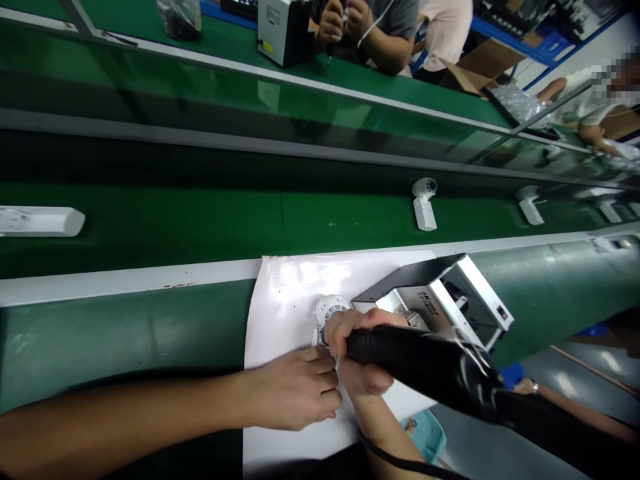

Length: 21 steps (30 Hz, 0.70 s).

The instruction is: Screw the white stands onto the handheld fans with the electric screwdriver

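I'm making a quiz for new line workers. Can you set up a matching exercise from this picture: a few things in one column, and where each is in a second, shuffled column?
Things:
1. black power tool
2. small white part
3. white unit
4. white sheet

Places:
A. lying on the conveyor belt
B. spread on the near bench
C. gripped in the right hand
D. on the sheet, by the left hand

Pairs: 1-C, 2-D, 3-A, 4-B
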### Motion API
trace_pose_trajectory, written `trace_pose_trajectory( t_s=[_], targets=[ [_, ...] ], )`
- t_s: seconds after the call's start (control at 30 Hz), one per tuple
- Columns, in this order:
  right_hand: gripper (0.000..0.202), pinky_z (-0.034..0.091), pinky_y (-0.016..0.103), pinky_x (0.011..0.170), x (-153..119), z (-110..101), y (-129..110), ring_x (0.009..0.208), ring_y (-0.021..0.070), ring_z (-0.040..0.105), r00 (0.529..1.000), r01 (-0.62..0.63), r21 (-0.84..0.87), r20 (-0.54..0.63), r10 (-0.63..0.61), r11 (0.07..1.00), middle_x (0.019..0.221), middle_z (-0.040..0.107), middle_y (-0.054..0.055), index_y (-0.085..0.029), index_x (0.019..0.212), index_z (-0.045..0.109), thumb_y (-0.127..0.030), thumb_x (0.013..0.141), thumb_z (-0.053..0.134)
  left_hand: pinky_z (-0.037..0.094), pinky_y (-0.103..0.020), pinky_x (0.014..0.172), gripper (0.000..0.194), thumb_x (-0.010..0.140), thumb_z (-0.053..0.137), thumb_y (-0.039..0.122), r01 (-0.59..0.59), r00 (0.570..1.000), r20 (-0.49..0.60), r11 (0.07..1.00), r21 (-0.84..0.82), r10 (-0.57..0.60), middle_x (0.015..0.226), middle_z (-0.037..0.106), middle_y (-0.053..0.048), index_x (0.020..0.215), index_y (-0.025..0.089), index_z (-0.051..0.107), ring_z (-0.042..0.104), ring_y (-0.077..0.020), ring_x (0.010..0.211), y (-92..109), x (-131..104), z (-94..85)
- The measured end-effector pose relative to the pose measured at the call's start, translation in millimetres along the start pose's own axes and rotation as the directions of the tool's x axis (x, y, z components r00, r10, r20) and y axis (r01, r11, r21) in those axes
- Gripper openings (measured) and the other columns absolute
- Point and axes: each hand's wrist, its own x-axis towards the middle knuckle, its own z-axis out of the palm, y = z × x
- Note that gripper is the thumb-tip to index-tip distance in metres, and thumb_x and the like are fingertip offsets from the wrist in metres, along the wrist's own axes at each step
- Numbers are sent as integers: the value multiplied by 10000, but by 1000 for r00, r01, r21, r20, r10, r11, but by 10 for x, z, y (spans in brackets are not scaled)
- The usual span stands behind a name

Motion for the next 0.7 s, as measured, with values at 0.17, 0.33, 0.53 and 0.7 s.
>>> trace_pose_trajectory(
  t_s=[0.17, 0.33, 0.53, 0.7],
  targets=[
    [443, 343, 249, 366, 13, 41, 22, 341, 112, 362, 1000, 14, 43, -13, -13, 999, 539, 454, -117, -338, 1143, 514, -719, 930, 591, 418, -396, 1031, 223, 1057, 703, 379, 7, 999, -32, 1000, -2, -7, 989, 702, -34, 969, 184, 640, 627, -228, 1027, 9, -9, 20],
    [527, 374, 272, 351, 135, -107, -371, 337, 121, 375, 991, 113, 10, -76, -112, 994, 550, 476, -107, -318, 1253, 551, -749, 949, 534, 425, -394, 939, 251, 1000, 775, 370, 7, 1000, -9, 999, 52, -7, 897, 675, -34, 923, 182, 628, 597, -239, 946, 20, 10, -31],
    [506, 469, 329, 419, 354, -692, -856, 401, 157, 475, 903, 248, -355, -253, -348, 902, 589, 576, -69, -266, 1145, 624, -735, 988, 520, 381, -361, 809, 255, 1031, 726, 309, 15, 999, 31, 1000, 12, -16, 873, 616, -35, 866, 186, 575, 556, -212, 851, 38, 35, -103],
    [473, 441, 298, 394, 388, -761, -751, 370, 138, 426, 892, 256, -389, -257, -371, 885, 575, 545, -95, -284, 1117, 606, -732, 980, 545, 391, -358, 824, 257, 1032, 722, 300, 21, 999, 37, 1000, -7, -21, 850, 608, -20, 859, 188, 569, 556, -202, 844, 36, 40, -102]
  ],
)
